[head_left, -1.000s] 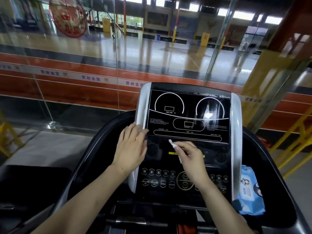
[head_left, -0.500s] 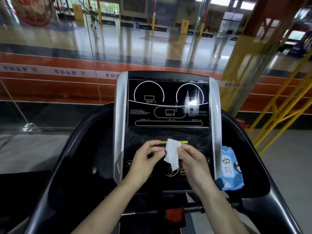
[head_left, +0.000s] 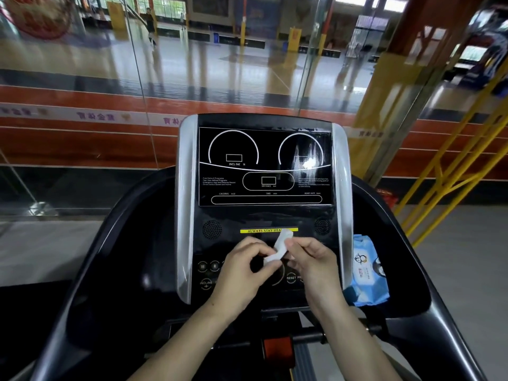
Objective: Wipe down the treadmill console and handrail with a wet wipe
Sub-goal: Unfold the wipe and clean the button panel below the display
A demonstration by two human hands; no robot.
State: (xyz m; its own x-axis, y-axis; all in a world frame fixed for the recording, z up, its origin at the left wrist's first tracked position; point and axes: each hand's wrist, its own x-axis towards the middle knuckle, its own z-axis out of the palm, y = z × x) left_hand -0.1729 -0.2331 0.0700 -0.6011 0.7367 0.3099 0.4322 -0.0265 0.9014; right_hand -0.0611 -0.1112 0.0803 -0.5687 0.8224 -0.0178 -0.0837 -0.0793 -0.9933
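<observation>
Glass panels stand beyond the treadmill, with a blurred sports hall floor behind them and yellow railings at the right. On the console [head_left: 265, 166], the dark display shows a bright smear across its right dial, and the small print there is too blurred to read. Both hands meet in front of the console's lower panel, hiding most of its buttons. The left hand [head_left: 242, 273] and the right hand [head_left: 313, 266] each pinch the wipe [head_left: 279, 247], which is bunched into a narrow white strip between the fingertips; its upper end covers the end of the yellow warning label [head_left: 264, 231]. Whether the wipe touches the panel is hard to tell. A blue wipe pack [head_left: 367, 273] lies just beside the console's right edge, partly hidden behind the silver trim. The handrail [head_left: 90, 270] curves out of view at both lower corners.
</observation>
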